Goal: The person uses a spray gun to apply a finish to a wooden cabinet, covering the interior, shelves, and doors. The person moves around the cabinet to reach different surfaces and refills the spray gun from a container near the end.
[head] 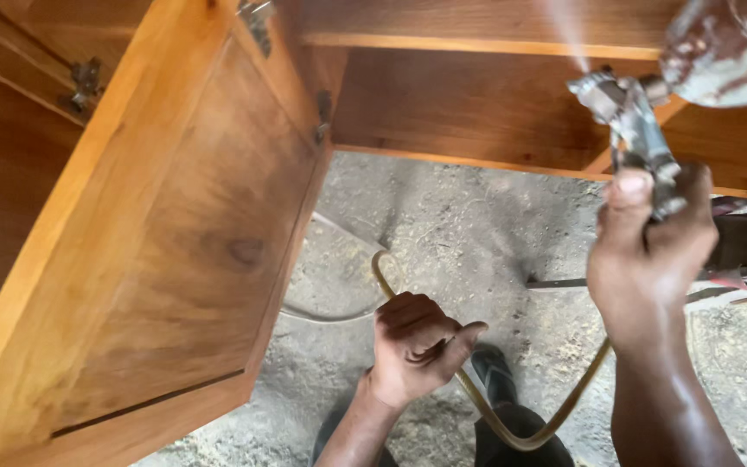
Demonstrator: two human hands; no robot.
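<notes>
My right hand [646, 259] grips a metal spray gun [628, 121] with a stained cup [728, 47] on top. A thin mist leaves its nozzle toward the wooden cabinet's upper shelf [477, 39]. My left hand [417, 346] is closed around the yellowish air hose [486, 406], which loops down past my knee and rises toward the gun. An open cabinet door [183, 242] with hinges hangs to the left of my left hand.
The cabinet's lower rail [477, 160] crosses above a rough grey concrete floor [477, 233]. A dark shoe [494, 372] shows near the hose. Some tools or scraps [745, 277] lie on the floor at the right edge.
</notes>
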